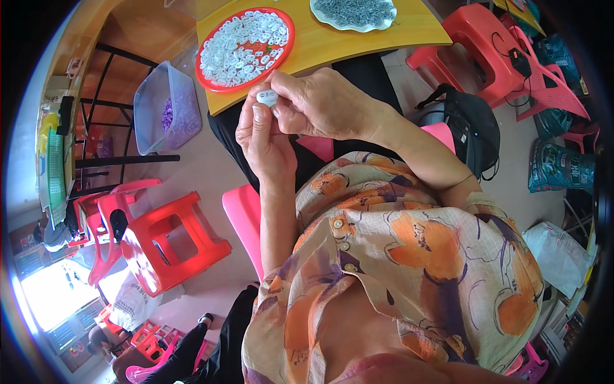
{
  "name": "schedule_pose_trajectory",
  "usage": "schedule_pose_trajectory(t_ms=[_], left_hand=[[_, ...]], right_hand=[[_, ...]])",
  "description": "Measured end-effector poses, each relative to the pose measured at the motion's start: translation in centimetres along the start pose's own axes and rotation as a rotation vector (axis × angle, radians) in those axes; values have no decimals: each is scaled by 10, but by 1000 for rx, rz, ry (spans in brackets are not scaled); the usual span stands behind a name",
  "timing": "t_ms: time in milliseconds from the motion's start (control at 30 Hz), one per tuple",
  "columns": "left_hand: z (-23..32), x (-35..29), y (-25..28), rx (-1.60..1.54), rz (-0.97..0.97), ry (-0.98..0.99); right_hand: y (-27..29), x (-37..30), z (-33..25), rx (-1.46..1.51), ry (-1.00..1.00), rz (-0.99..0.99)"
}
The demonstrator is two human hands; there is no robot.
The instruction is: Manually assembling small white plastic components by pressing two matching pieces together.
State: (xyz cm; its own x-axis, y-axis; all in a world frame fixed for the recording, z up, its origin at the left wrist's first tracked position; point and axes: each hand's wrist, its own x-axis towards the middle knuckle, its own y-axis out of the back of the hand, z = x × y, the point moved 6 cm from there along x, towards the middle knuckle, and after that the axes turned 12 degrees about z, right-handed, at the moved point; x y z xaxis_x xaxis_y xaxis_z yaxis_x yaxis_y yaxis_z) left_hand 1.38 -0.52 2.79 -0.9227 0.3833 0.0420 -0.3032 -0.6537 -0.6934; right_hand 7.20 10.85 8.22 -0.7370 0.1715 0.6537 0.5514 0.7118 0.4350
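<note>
A small white rounded plastic piece [267, 97] with dark marks on its face is pinched between my two hands, just short of the table's near edge. My left hand [265, 144] steadies it from below with thumb and fingers. From the right, my right hand [329, 105] closes its thumb and forefinger at the piece; whether something tiny sits between those fingertips is hidden. Beyond my hands, a round red tray [291, 40] holds many similar white pieces [233, 54]. Farther right, a white wavy-edged plate [361, 28] is heaped with small grey pin-like parts [355, 9].
The yellow table [313, 51] lies ahead. A translucent bin [182, 125] with purple contents stands on the left floor. Red stools [173, 243] are at left and far right [473, 48]. A black backpack [476, 131] rests at right. Another person's legs [227, 333] show lower left.
</note>
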Motion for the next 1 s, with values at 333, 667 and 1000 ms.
schedule_pose_trajectory(t_ms=[333,667,1000], left_hand=[[-12,-10,-8,30,178,10],[-28,-12,5,49,303,37],[-37,2,21,13,229,-86]], right_hand=[[1,-2,4,-92,53,33],[-19,-14,21,-85,48,41],[-30,-12,32,82,-176,-128]])
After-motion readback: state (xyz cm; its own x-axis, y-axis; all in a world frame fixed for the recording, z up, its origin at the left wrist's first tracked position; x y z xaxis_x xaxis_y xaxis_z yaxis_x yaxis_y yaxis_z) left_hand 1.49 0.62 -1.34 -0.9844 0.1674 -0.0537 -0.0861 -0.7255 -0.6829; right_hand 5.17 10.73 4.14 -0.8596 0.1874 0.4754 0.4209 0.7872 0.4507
